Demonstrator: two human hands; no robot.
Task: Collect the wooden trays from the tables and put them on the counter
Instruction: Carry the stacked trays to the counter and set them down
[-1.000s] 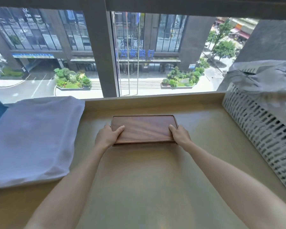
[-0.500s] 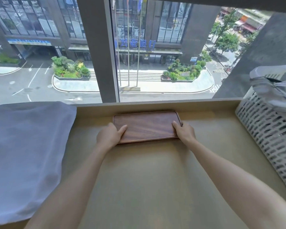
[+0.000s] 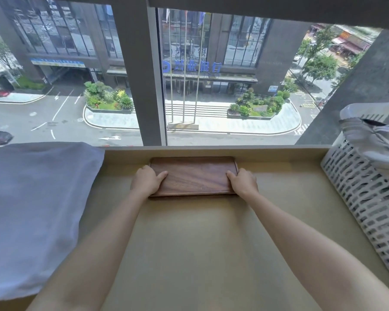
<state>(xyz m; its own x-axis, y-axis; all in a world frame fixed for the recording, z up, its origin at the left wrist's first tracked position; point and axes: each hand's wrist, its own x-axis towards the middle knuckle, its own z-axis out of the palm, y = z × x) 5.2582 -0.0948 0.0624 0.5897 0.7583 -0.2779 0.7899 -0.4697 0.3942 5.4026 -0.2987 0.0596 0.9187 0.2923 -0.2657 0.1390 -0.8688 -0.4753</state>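
A dark wooden tray [image 3: 194,175] lies flat on the tan counter [image 3: 200,243], close to the raised ledge under the window. My left hand [image 3: 147,181] grips its left short end, thumb on top of the tray. My right hand [image 3: 243,182] grips the right short end the same way. Both arms reach straight forward over the counter. The tray holds nothing.
A folded white cloth or pillow [image 3: 32,209] covers the counter's left side. A white perforated basket [image 3: 368,198] with grey fabric [image 3: 373,140] draped over its rim stands at the right. The window glass and its grey post [image 3: 142,86] rise just behind the tray.
Both hands have pushed the tray farther away, closer to the window ledge. The grip on both ends is the same.
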